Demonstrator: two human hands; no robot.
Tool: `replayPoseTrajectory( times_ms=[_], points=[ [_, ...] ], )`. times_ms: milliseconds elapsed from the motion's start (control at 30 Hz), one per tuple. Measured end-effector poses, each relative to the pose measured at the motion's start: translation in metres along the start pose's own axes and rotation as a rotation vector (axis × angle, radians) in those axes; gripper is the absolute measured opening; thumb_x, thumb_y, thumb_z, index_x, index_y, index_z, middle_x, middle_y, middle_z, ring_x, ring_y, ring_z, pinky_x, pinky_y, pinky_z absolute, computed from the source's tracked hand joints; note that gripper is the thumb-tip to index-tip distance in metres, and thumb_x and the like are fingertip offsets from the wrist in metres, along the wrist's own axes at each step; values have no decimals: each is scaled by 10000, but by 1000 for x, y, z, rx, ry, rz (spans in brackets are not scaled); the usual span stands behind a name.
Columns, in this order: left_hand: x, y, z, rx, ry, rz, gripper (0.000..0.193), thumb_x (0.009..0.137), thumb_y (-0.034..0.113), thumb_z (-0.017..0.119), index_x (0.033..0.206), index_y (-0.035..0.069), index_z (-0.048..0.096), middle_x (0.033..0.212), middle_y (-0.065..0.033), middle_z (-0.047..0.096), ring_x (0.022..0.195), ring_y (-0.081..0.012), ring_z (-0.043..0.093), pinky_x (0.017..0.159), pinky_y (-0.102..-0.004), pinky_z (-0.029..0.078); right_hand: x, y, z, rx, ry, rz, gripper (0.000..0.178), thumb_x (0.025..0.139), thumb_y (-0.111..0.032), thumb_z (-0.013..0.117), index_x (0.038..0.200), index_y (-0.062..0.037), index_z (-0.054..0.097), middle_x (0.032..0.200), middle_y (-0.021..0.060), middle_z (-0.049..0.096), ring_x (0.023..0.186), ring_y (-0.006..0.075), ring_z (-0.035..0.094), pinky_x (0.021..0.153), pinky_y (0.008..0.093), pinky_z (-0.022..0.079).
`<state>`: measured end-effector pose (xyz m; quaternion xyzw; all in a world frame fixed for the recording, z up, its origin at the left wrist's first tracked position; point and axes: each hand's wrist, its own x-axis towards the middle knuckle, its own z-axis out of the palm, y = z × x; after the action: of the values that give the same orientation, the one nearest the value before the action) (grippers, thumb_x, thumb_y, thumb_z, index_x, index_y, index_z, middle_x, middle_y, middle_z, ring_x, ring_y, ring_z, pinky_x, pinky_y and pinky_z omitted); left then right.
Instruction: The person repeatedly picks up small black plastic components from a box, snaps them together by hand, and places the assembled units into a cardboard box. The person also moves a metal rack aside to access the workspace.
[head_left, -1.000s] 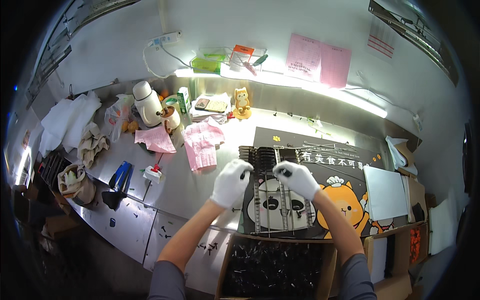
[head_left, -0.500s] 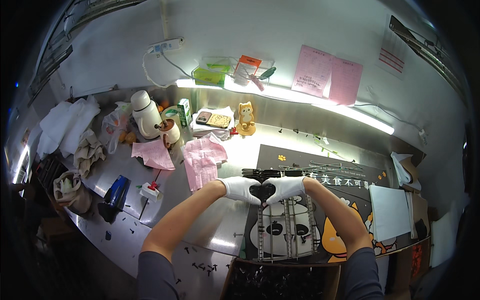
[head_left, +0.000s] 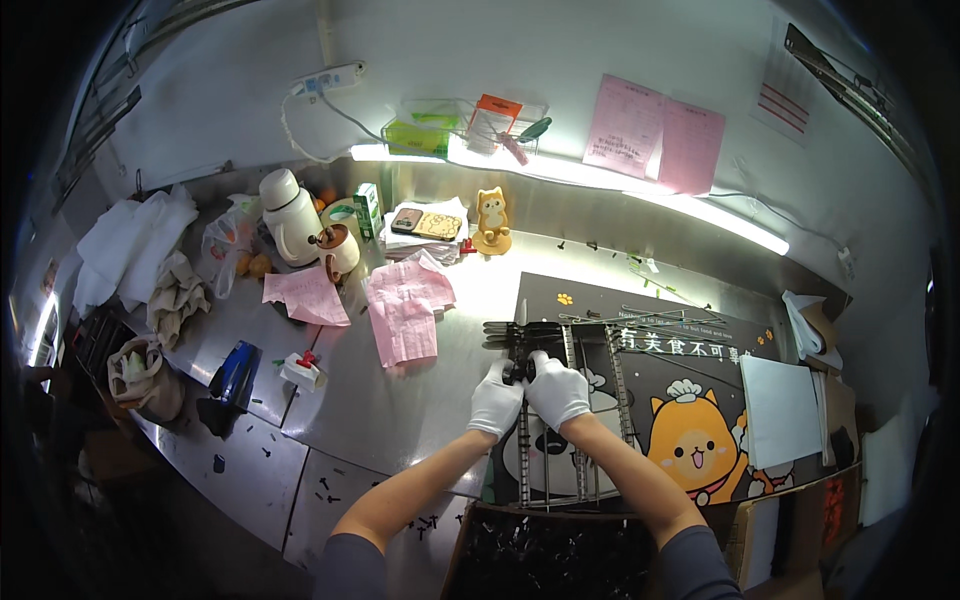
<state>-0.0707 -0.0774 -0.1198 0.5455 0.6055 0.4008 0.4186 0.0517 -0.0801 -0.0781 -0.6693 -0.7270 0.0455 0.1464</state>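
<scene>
Both of my hands wear white gloves and meet over the left side of a metal rack frame (head_left: 581, 455) with notched rails and thin rods. My left hand (head_left: 496, 402) and my right hand (head_left: 556, 390) are closed, fingertips together on a small black part (head_left: 519, 372). Its exact kind is hidden by the fingers. Just beyond them, a row of slim black pieces (head_left: 525, 332) lies across the far end of the rack. The rack rests on a dark mat (head_left: 650, 350) with cartoon animals.
An open box of black parts (head_left: 545, 560) stands at the near edge. Thin metal rods (head_left: 670, 322) lie at the mat's far side. A white board (head_left: 778, 412) is at right; pink papers (head_left: 405, 310), a blue tool (head_left: 234, 375) and loose screws (head_left: 425, 522) are left.
Both hands have come nearer and turned, fingers now pointing away from me. The fingertips, earlier curved together in a ring over the black pieces, now meet on a small black part.
</scene>
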Motion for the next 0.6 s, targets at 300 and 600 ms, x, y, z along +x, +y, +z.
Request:
replayPoseTrajectory(
  times_ms=[300,600],
  points=[
    [28,-5,-27,417,27,889,223,811,74,651,1008,109,552,835,-139,617,744,-361,624,640,-430,520,69,50,-33,1036,-1094,337,185,832,-154,591,869,16,654,804,117,684,628,181,666,585,273,578],
    [-39,37,-63,-842,-325,-358,44,937,84,597,946,115,566,842,-20,580,700,-75,565,507,-194,450,-6,31,-77,1281,-873,329,171,830,-77,643,988,-55,581,819,33,627,664,92,608,615,233,520]
  ],
)
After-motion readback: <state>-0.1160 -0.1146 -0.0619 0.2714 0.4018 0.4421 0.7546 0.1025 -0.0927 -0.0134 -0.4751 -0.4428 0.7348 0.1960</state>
